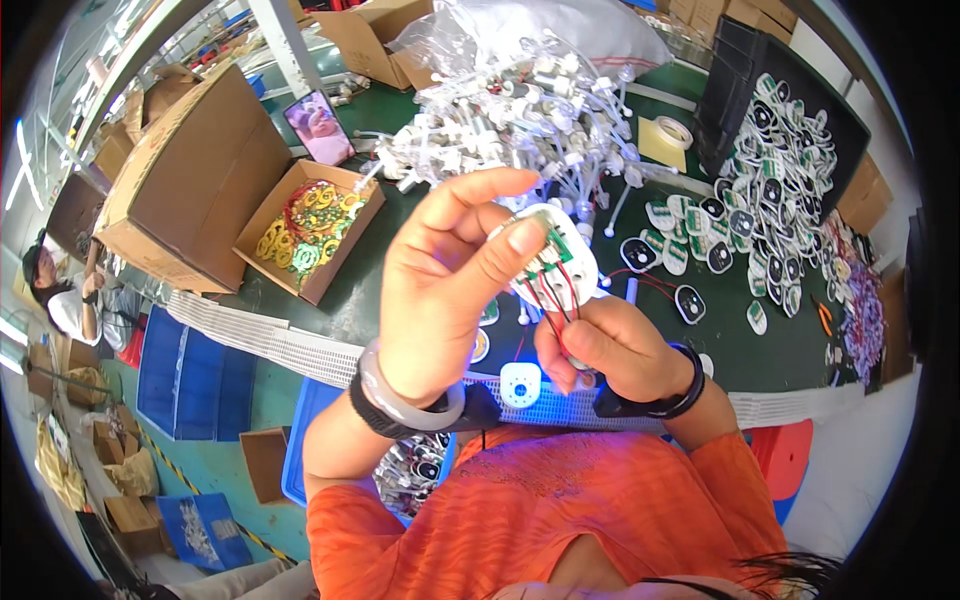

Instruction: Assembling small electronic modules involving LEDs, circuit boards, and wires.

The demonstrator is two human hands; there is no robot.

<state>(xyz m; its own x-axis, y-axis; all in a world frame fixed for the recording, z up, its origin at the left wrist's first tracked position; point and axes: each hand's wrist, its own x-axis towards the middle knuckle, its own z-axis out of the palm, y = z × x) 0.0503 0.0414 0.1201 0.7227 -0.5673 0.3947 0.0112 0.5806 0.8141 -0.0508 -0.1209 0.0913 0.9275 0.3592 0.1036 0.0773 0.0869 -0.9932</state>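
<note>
Up in front of my chest, my left hand [440, 270] pinches a white plastic housing [575, 275], its thumb pressed on the small green circuit board [560, 250] inside. Red and black wires [548, 297] run down from the board to my right hand [620, 350]. Its fingers are closed around the wires just below the housing; their tips partly hide the wire ends. A white rounded-square part [521, 384] with a round centre lies below my hands near the table edge. Several black-and-white round-ended modules [689, 303] with wires lie to the right.
A heap of white tubed parts [520, 120] covers the green table's far middle. A carton tray [320, 285] of yellow and green rings, beside a propped phone [319, 128], stands left. At right, a black bin [735, 95] spills modules near orange-handled pliers [825, 317] and purple wires [862, 315].
</note>
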